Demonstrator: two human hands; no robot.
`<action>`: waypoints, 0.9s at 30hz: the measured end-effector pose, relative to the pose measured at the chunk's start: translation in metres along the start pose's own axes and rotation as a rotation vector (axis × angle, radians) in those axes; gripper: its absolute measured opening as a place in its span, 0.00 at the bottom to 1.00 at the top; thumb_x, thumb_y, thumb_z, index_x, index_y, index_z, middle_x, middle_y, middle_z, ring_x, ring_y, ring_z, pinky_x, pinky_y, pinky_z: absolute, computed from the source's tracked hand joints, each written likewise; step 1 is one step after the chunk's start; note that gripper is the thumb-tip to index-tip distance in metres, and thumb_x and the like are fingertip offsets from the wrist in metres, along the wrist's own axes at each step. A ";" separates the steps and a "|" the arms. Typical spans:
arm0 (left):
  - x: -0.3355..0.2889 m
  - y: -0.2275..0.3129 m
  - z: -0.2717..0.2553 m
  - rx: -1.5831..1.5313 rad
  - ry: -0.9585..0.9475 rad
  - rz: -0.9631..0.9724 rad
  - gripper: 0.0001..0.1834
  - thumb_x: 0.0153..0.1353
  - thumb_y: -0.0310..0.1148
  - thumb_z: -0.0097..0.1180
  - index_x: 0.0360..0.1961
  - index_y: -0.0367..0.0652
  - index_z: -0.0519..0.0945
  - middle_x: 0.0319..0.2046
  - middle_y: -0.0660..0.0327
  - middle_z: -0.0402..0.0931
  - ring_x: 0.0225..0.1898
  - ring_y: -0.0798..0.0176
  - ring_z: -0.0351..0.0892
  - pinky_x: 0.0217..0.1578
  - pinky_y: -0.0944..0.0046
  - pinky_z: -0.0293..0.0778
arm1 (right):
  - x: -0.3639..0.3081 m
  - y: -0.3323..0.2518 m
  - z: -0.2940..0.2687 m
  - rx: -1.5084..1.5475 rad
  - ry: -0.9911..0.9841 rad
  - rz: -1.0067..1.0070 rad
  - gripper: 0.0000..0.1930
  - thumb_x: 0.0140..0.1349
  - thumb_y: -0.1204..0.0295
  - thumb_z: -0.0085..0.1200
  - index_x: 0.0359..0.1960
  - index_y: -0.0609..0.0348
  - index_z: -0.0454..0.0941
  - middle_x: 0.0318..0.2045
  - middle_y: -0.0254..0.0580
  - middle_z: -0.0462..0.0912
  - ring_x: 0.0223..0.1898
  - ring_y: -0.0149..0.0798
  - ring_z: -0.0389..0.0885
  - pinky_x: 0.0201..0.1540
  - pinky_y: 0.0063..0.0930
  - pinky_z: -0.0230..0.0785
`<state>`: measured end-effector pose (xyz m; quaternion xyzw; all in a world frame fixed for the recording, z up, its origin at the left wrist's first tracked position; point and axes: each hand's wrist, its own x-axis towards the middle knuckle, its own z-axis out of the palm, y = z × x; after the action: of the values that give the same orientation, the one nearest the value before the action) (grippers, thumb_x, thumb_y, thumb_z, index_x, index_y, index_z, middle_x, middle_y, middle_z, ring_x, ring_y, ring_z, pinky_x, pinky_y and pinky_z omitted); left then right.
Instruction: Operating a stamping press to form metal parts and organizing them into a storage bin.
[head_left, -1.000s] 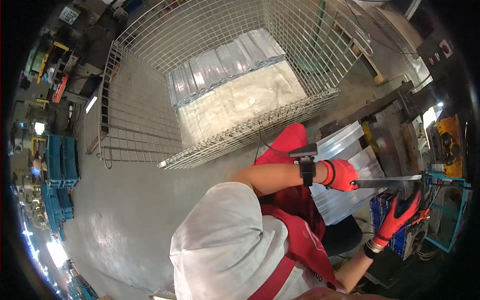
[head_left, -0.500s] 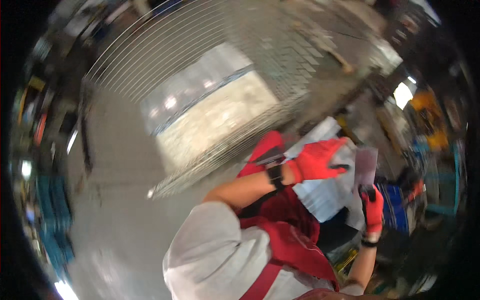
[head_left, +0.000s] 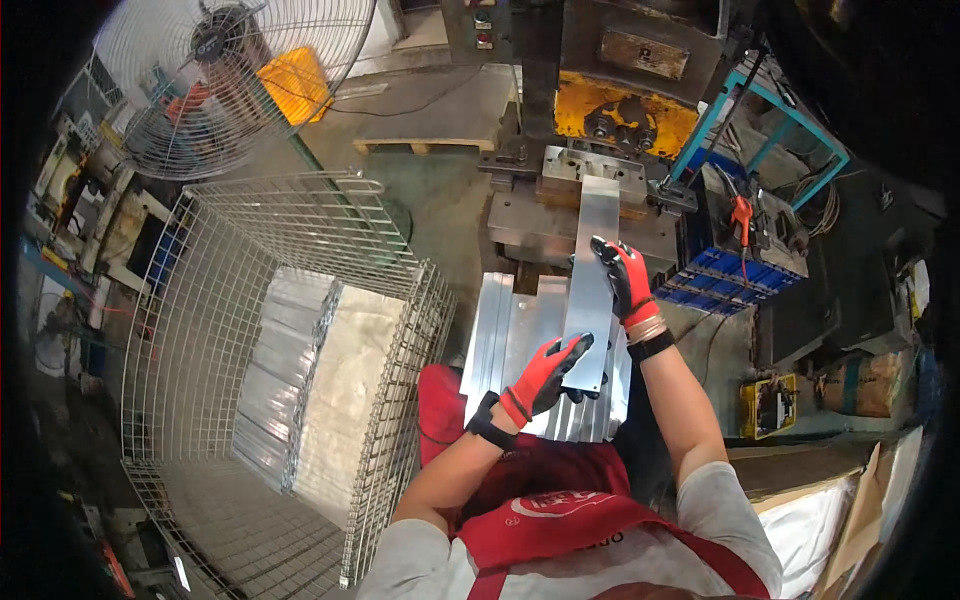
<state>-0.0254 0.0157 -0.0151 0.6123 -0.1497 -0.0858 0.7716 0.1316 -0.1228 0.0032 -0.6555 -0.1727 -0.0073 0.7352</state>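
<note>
A long, flat metal strip (head_left: 590,290) slants away from my lap, its far end by the die block of the press. My left hand (head_left: 545,382), in a red and black glove, grips its near end, thumb on top and fingertips showing beneath the edge. Farther up, my right hand (head_left: 628,282), gloved alike, is closed on the strip's right edge. Under the strip lie several shiny metal sheets (head_left: 493,335) across my lap. Just past them is the metal die block (head_left: 565,165) of the press; whether the strip touches it I cannot tell.
At left stands a wire basket (head_left: 425,320) holding stacked metal strips (head_left: 275,370) and pale cloth-like material (head_left: 350,390). Beyond it is a fan (head_left: 225,95). A blue crate (head_left: 715,285) with an air gun (head_left: 741,220) sits right of the press; a yellow tray (head_left: 768,406) lies lower right.
My view has swung from the basket toward the press, and the blur has gone. My left hand, earlier spread over the sheets, now grips the strip along with my right.
</note>
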 end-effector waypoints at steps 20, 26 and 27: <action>0.038 0.023 0.012 -0.647 0.245 -0.427 0.19 0.57 0.46 0.45 0.39 0.41 0.70 0.28 0.58 0.74 0.17 0.63 0.75 0.09 0.70 0.67 | -0.017 0.000 0.014 -0.083 0.157 0.261 0.11 0.57 0.65 0.48 0.25 0.60 0.73 0.18 0.26 0.68 0.23 0.23 0.64 0.25 0.21 0.57; 0.042 0.033 0.020 -0.558 0.315 -0.497 0.17 0.56 0.45 0.48 0.37 0.42 0.67 0.25 0.59 0.70 0.16 0.60 0.75 0.09 0.69 0.67 | -0.011 0.008 0.005 -0.175 0.115 0.125 0.13 0.57 0.65 0.47 0.25 0.63 0.74 0.17 0.29 0.68 0.23 0.23 0.63 0.27 0.22 0.58; 0.042 0.034 0.021 -0.567 0.316 -0.490 0.16 0.56 0.45 0.48 0.37 0.43 0.67 0.25 0.59 0.70 0.16 0.60 0.75 0.09 0.69 0.67 | -0.012 0.010 0.005 -0.117 0.127 0.105 0.12 0.57 0.66 0.47 0.27 0.63 0.75 0.20 0.29 0.71 0.24 0.23 0.65 0.28 0.21 0.59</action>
<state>0.0055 -0.0089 0.0278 0.3985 0.1507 -0.2097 0.8801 0.1219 -0.1186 -0.0094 -0.7037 -0.0906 -0.0206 0.7044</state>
